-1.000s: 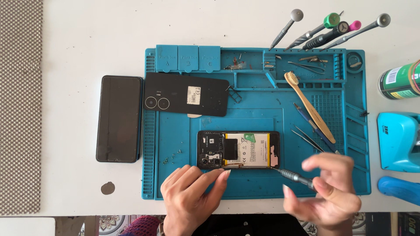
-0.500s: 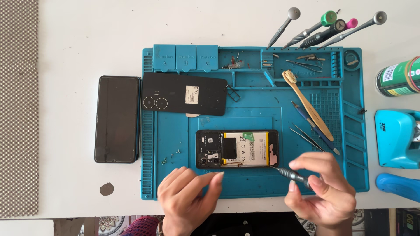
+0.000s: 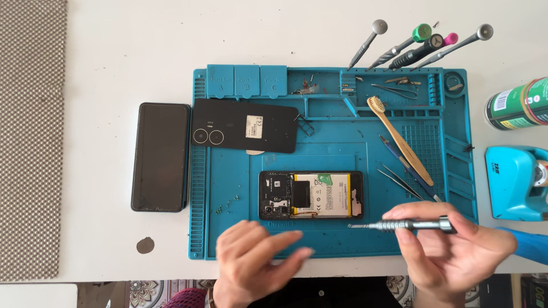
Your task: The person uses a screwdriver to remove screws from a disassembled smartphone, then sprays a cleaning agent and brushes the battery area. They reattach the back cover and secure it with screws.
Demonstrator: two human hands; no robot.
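An opened phone (image 3: 311, 195) with its battery and boards showing lies in the middle of a blue repair mat (image 3: 228, 171). My right hand (image 3: 451, 256) grips a grey metal screwdriver (image 3: 408, 225) held level, its tip pointing left just below the phone's right end. My left hand (image 3: 254, 265) rests on the mat's near edge below the phone, fingers apart, holding nothing. The black back cover (image 3: 244, 125) with two camera rings lies above the phone.
A black phone screen (image 3: 160, 157) lies left of the mat. A bamboo toothbrush (image 3: 399, 140), tweezers (image 3: 402, 181) and several screwdrivers (image 3: 422, 45) sit at the mat's right and top. A green can (image 3: 519, 104) and blue device (image 3: 516, 182) stand at right. Tiny screws (image 3: 225, 202) lie loose.
My right hand has turned the screwdriver level and brought its tip nearer the phone's lower right corner. My left hand has slid slightly back from the phone.
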